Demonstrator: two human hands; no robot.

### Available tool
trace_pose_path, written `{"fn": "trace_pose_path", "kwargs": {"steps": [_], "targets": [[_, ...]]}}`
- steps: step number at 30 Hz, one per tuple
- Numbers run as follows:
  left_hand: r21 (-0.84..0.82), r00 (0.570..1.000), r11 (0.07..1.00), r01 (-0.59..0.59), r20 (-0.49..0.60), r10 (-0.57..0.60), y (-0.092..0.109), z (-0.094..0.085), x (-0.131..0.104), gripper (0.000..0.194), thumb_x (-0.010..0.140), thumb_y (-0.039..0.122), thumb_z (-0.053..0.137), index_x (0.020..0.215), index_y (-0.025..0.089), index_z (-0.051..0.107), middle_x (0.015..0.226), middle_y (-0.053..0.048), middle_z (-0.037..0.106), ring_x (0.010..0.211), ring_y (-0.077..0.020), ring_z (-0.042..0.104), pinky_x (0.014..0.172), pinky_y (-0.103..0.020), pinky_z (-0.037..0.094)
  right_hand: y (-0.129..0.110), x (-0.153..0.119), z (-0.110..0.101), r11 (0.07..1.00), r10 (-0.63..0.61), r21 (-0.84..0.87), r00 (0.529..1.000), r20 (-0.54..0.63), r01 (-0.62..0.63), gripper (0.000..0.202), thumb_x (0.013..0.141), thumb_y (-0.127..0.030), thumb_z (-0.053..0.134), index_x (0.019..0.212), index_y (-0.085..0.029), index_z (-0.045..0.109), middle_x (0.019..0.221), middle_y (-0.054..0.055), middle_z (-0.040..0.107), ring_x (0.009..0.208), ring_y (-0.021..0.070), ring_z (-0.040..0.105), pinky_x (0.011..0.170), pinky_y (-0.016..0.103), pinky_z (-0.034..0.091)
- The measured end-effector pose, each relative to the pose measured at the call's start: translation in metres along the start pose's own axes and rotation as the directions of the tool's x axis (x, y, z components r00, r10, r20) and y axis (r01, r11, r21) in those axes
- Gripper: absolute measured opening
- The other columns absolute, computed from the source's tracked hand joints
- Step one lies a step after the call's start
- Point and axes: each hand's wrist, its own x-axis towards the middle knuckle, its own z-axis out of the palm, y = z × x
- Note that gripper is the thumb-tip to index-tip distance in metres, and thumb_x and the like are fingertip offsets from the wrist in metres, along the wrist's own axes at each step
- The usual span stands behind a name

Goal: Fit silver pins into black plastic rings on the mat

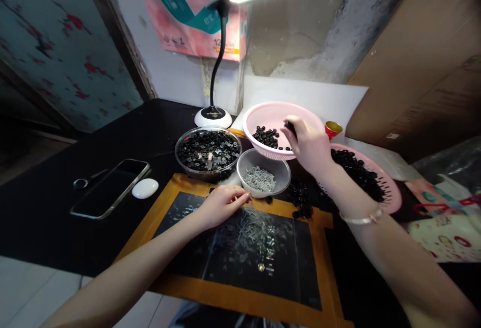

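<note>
My right hand (310,145) is raised over the pink basket (250,127), fingers closed around a small black round part (289,126). Small black parts (266,136) lie in that basket. My left hand (223,204) rests over the taped black mat (221,263), thumb and fingers pinched together. Whatever it may hold is too small to make out. Just beyond its fingertips stands a translucent bowl (283,178) of thin silvery metal pins (259,180). More pins (248,225) lie loose on the mat. A clear round container (208,152) of black washer-like pieces sits behind my left hand.
A second pink basket (393,198) full of black parts stands at the right, beside a loose black pile (301,200). A lit desk lamp (213,116) rises at the back. Left lie a phone (110,188), a white oval object (145,188) and a red-gold cup (332,128) stands rear right.
</note>
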Motion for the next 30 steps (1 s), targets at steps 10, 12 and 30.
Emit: {"fn": "trace_pose_path", "kwargs": {"steps": [10, 12, 30], "targets": [[0.576, 0.998, 0.816, 0.055, -0.028, -0.048, -0.010, -0.031, -0.003, 0.028, 0.092, 0.029, 0.042, 0.094, 0.020, 0.068, 0.089, -0.005, 0.068, 0.085, -0.0174, 0.062, 0.066, -0.022, 0.042, 0.010, 0.000, 0.013, 0.999, -0.015, 0.047, 0.978, 0.208, 0.005, 0.027, 0.093, -0.032, 0.044, 0.096, -0.016, 0.065, 0.090, 0.009, 0.068, 0.082, 0.0226, 0.061, 0.064, 0.030, 0.041], [0.610, 0.996, 0.788, 0.080, -0.025, -0.081, -0.016, -0.036, -0.006, 0.024, 0.090, 0.023, 0.044, 0.094, 0.019, 0.068, 0.091, -0.007, 0.067, 0.085, -0.0187, 0.062, 0.065, -0.023, 0.042, -0.007, -0.027, -0.006, 0.970, -0.052, 0.245, 0.976, 0.210, -0.001, 0.022, 0.093, -0.026, 0.043, 0.098, -0.018, 0.063, 0.091, 0.006, 0.068, 0.082, 0.0195, 0.061, 0.066, 0.029, 0.044], [0.596, 0.974, 0.801, -0.056, 0.209, -0.088, -0.011, -0.038, -0.007, 0.011, 0.076, 0.027, 0.068, 0.078, 0.017, 0.064, 0.086, -0.003, 0.062, 0.082, -0.0183, 0.057, 0.067, -0.026, 0.040, -0.081, -0.157, 0.029, 0.829, -0.138, 0.549, 0.915, 0.378, -0.102, 0.014, 0.090, -0.021, 0.052, 0.093, -0.020, 0.065, 0.087, 0.004, 0.066, 0.075, 0.0155, 0.064, 0.070, 0.026, 0.051]]}}
